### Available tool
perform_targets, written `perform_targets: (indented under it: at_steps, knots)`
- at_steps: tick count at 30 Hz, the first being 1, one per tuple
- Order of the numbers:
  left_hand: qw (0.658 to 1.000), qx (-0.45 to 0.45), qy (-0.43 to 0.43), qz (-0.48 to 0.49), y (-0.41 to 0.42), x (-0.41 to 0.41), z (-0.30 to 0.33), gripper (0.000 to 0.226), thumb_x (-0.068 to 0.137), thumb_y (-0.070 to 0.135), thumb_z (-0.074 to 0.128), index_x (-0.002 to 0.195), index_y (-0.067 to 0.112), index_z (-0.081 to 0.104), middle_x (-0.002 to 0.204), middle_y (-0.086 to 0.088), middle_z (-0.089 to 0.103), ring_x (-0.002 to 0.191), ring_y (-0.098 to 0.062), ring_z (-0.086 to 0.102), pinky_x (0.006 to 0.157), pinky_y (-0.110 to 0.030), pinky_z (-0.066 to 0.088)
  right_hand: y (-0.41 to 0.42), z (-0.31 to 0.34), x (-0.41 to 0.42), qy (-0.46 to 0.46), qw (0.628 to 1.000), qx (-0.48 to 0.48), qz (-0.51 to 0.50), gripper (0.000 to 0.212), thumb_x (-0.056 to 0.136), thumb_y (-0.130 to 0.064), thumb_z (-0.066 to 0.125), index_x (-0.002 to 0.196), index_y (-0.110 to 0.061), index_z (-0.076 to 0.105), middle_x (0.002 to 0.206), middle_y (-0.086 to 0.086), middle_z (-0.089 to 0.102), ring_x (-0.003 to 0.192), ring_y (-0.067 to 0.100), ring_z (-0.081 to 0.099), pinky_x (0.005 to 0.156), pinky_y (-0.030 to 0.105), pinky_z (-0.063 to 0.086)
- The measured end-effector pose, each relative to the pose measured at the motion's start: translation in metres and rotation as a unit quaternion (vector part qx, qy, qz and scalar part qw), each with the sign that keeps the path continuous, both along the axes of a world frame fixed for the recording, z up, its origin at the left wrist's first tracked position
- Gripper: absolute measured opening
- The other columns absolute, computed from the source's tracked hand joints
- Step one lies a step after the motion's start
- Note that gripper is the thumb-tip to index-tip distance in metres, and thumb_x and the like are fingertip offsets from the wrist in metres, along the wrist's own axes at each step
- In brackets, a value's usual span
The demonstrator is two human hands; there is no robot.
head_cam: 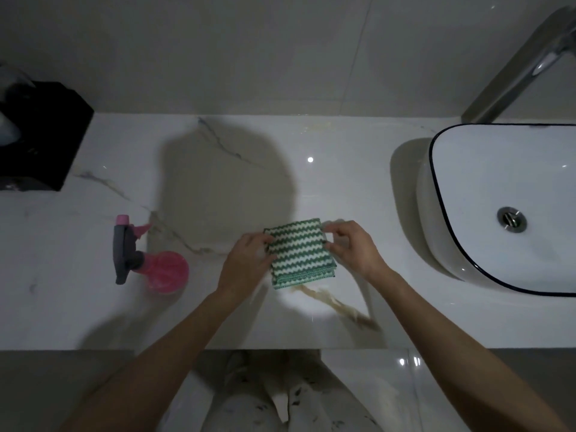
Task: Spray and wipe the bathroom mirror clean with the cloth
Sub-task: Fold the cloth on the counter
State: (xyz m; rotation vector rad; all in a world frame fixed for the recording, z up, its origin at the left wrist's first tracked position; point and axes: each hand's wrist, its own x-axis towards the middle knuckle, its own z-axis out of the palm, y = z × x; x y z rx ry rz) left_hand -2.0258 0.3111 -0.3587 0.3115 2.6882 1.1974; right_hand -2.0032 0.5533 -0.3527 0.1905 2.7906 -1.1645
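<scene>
Cloth (300,254) pinched folded between left hand (249,257) and right hand (350,244); spray bottle (149,260) stands to the left, nearer left hand, nozzle pointing away.

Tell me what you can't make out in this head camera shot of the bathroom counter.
- Mirror: not in the head view; only wall tiles show above the counter.
- Faucet: its top is cut off by the right edge.
- Sink: its right side runs past the frame edge.
- Black object at left: dark, cut off, unidentifiable.
- Cloth: side edges hidden under the left hand and right hand.
- Spray bottle: liquid level unreadable, too dim.
</scene>
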Motion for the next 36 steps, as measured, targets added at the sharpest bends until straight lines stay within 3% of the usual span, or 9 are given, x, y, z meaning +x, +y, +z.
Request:
perform_targets:
  at_steps: [6,10,14,23,27,30,32,34,36]
  knots:
    - [0.977,-0.133,0.113,-0.124,-0.010,0.040,-0.020,0.031,0.074,0.042,0.056,0.097,0.024,0.066,0.092,0.002,0.064,0.082,-0.018,0.057,0.074,-0.032,0.046,0.001,-0.012,0.049,0.034,0.994,0.087,0.054,0.032,0.073,-0.025,0.081,0.103,-0.024,0.070,0.108,-0.014,0.058,0.101,0.012,0.048,0.084,0.032,0.025]
    - [0.971,-0.147,0.151,-0.115,-0.004,0.045,-0.021,0.026,0.079,0.037,0.051,0.087,0.022,0.069,0.087,0.001,0.063,0.078,-0.019,0.055,0.069,-0.031,0.043,-0.008,-0.024,0.061,0.076,0.989,0.117,0.047,0.038,0.062,-0.014,0.086,0.096,-0.021,0.071,0.098,-0.003,0.067,0.092,0.023,0.061,0.081,0.031,0.022]
    - [0.964,-0.153,0.174,-0.127,-0.005,0.042,-0.023,0.024,0.083,0.032,0.048,0.080,0.020,0.069,0.084,0.003,0.065,0.075,-0.019,0.059,0.071,-0.027,0.032,-0.013,-0.021,0.057,0.123,0.986,0.108,0.022,0.030,0.065,-0.007,0.080,0.089,-0.021,0.069,0.089,-0.007,0.065,0.086,0.013,0.056,0.076,0.026,0.022]
    - [0.962,-0.153,0.186,-0.126,-0.007,0.053,-0.021,0.027,0.085,0.025,0.046,0.087,0.015,0.070,0.087,-0.001,0.069,0.084,-0.015,0.051,0.073,-0.028,0.032,-0.014,-0.023,0.063,0.098,0.982,0.158,0.026,0.021,0.074,-0.032,0.076,0.093,-0.024,0.071,0.105,0.000,0.061,0.104,0.018,0.045,0.082,0.030,0.021]
    - [0.962,-0.171,0.185,-0.108,-0.007,0.043,-0.009,0.032,0.086,0.024,0.044,0.100,0.015,0.070,0.097,-0.003,0.070,0.088,-0.022,0.065,0.079,-0.031,0.045,-0.023,-0.010,0.043,0.100,0.979,0.165,0.063,0.033,0.085,-0.037,0.054,0.111,-0.021,0.067,0.120,0.001,0.063,0.116,0.020,0.054,0.096,0.027,0.020]
    - [0.957,-0.221,0.156,-0.108,0.006,0.028,0.002,0.043,0.085,0.030,0.039,0.113,0.012,0.067,0.114,-0.006,0.068,0.100,-0.024,0.066,0.084,-0.041,0.051,-0.038,-0.004,0.028,0.043,0.964,0.214,0.153,0.059,0.092,-0.046,0.030,0.141,-0.017,0.045,0.150,0.008,0.039,0.140,0.027,0.032,0.114,0.043,0.012]
    - [0.942,-0.295,0.105,-0.122,0.018,0.017,0.009,0.057,0.085,0.042,0.032,0.123,0.010,0.062,0.128,-0.007,0.061,0.113,-0.025,0.061,0.098,-0.047,0.042,-0.045,-0.007,0.020,0.004,0.955,0.226,0.192,0.076,0.088,-0.057,0.007,0.151,-0.019,0.024,0.159,0.006,0.015,0.147,0.025,0.011,0.114,0.041,-0.007]
    - [0.911,-0.379,0.071,-0.149,0.024,0.013,0.007,0.083,0.084,0.061,0.005,0.142,0.013,0.039,0.151,-0.004,0.034,0.136,-0.027,0.037,0.112,-0.050,0.005,-0.047,-0.015,0.015,-0.014,0.940,0.260,0.222,0.090,0.076,-0.068,-0.009,0.153,-0.023,0.005,0.160,0.003,-0.003,0.148,0.023,-0.003,0.109,0.040,-0.018]
    - [0.894,-0.415,0.060,-0.157,0.019,0.009,-0.006,0.106,0.065,0.070,-0.034,0.150,0.020,0.005,0.157,0.001,0.002,0.146,-0.026,0.006,0.101,-0.048,-0.031,-0.045,-0.024,0.012,-0.045,0.926,0.285,0.245,0.099,0.062,-0.078,-0.029,0.146,-0.029,-0.017,0.153,-0.003,-0.023,0.143,0.017,-0.018,0.109,0.042,-0.020]
